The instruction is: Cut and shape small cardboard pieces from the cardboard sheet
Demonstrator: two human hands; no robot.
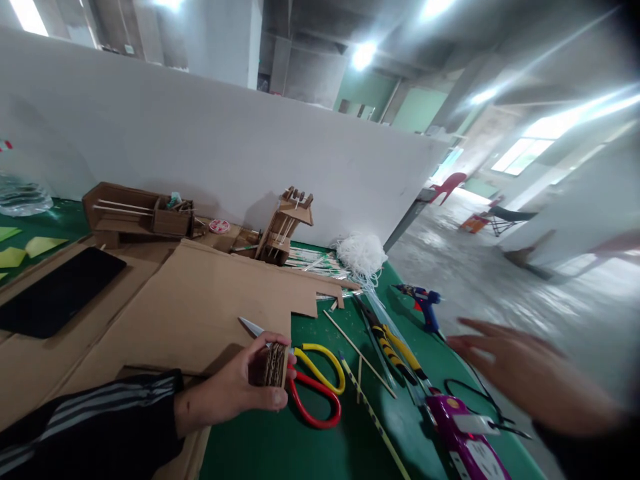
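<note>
My left hand (240, 383) grips a small block of stacked corrugated cardboard (275, 365), its layered edge facing me. Right beside that block lie scissors (320, 400) with one yellow and one red handle, their blade tip resting on a cardboard sheet (220, 293). Over the table's right edge, my right hand (520, 363) is held out, blurred, with its fingers stretched and nothing visible in them. A blue glue gun (425, 307) lies just to its left, its cord running below the hand.
Yellow-and-black pliers (390, 347) and a purple power strip (465, 433) lie on the right. Thin sticks (360, 353) are scattered mid-table. Cardboard models (285, 227), a white string bundle (363, 257) and a white partition (225, 140) stand behind. A black tablet-like slab (60, 293) lies left.
</note>
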